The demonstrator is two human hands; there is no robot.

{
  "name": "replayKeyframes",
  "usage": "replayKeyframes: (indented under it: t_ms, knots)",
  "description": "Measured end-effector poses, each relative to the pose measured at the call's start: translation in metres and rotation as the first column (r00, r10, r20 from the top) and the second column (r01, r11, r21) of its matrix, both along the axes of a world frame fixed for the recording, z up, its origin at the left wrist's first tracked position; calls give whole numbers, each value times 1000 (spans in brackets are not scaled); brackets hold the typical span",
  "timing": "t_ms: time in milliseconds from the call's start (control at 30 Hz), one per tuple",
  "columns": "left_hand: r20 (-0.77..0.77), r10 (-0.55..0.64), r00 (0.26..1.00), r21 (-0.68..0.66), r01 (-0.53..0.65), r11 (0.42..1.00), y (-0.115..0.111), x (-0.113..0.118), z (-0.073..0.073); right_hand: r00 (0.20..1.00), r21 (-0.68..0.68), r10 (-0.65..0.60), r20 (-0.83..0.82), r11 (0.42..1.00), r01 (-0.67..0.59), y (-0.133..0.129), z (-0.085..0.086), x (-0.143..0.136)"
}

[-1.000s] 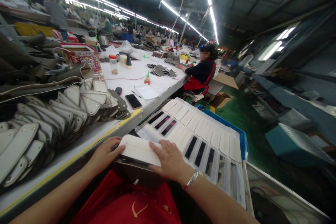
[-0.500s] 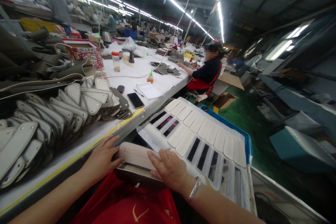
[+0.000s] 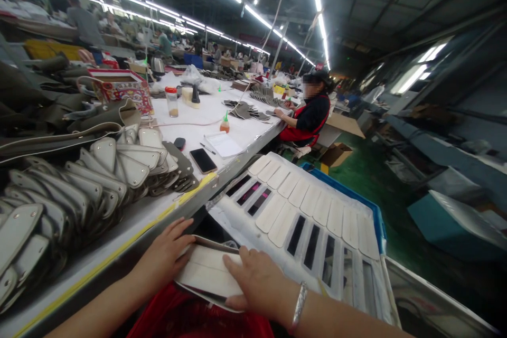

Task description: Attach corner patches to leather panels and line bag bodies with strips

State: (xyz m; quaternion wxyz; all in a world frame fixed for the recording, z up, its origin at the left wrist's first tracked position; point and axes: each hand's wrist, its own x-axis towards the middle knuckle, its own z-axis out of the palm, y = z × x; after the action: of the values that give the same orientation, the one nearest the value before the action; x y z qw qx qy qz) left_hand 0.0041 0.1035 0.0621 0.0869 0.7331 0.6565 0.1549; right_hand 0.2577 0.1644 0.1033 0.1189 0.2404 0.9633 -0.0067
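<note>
Low in the middle of the view is a dark-edged piece with a pale inner panel (image 3: 209, 270), tilted over the red apron (image 3: 198, 319). My left hand (image 3: 168, 251) grips its left end, the fingers curled over the edge. At the other end my right hand (image 3: 259, 282) holds it, thumb and fingers resting on the panel. A bracelet circles the right wrist. Just beyond, to the right, a white tray (image 3: 233, 208) carries rows of pale rounded strips (image 3: 301, 193), and several of its slots show dark.
Stacked grey strap pieces (image 3: 71, 190) cover the left of the table (image 3: 247, 142). A phone (image 3: 203, 160), notepad (image 3: 223, 144), orange bottle (image 3: 225, 125) and jar (image 3: 171, 103) stand behind. A co-worker (image 3: 311, 111) sits farther along. A blue crate (image 3: 382, 227) is under the tray.
The held piece has tipped, so more of its pale inner panel and its far dark edge show. Both hands sit slightly lower in the view. The co-worker's arms have shifted.
</note>
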Motion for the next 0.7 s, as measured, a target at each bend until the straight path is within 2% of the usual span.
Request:
replayKeyframes:
  t_ms: [133,200,267,333,400,500,567,600,667,700]
  knots:
    - [-167,-71,983,26,76,997,3,11,23,1000,-17,-15,-15,1000,15,3,8,-13]
    - [-142,-171,975,-69,162,984,1,22,35,999,-18,-9,-34,1000,9,4,11,-20]
    - [-55,-289,956,-211,272,939,-2,36,43,999,-23,-14,-43,1000,13,3,10,-23]
    - [-15,-376,926,-307,354,883,-7,50,44,999,-44,-24,-42,999,22,3,8,-23]
    - [-70,-427,902,-351,378,857,-12,60,40,998,-101,-49,-28,994,46,5,6,-21]
    - [-172,-487,857,-378,399,836,-17,66,30,992,-314,-123,-22,943,110,17,13,-15]
    - [-186,-518,835,-402,417,815,-17,67,28,967,-523,-250,-46,831,190,30,24,-6]
    - [-179,-527,830,-420,420,804,-16,67,29,929,-633,-368,-32,727,266,37,30,2]
    - [-162,-532,831,-469,410,782,-13,69,34,789,-803,-605,103,418,425,50,38,25]
    - [-153,-529,834,-493,400,773,-11,70,37,714,-836,-671,201,262,482,53,39,38]
